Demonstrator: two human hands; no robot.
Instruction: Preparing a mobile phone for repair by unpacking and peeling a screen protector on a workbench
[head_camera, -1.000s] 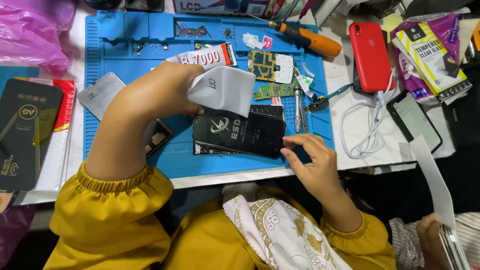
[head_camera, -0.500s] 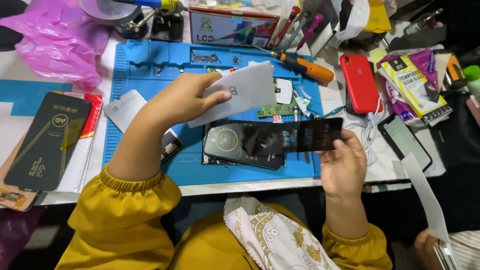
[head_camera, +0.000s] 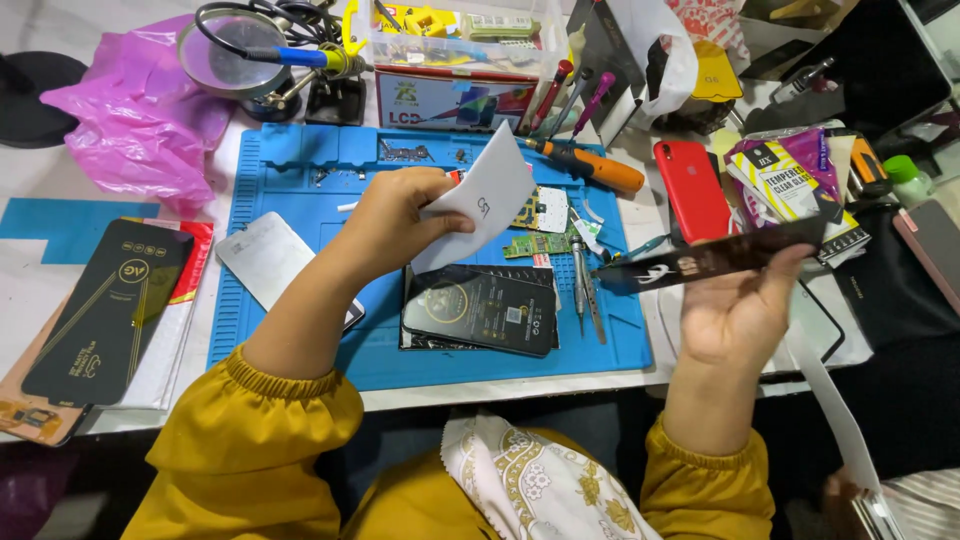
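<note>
Head view: your left hand (head_camera: 400, 225) pinches a thin white card (head_camera: 478, 205) above the blue mat (head_camera: 300, 180); your right hand (head_camera: 735, 310) grips a long black sleeve (head_camera: 715, 258), probably light, stiff card, by its right end. Hold its edges. Tools crowd the far side; the nearer mat offers room.

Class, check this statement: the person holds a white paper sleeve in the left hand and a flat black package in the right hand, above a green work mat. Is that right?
Not quite. In the head view the work mat is blue, not green. The rest stands: the left hand holds the white paper sleeve, and the right hand holds the flat black package.
</note>
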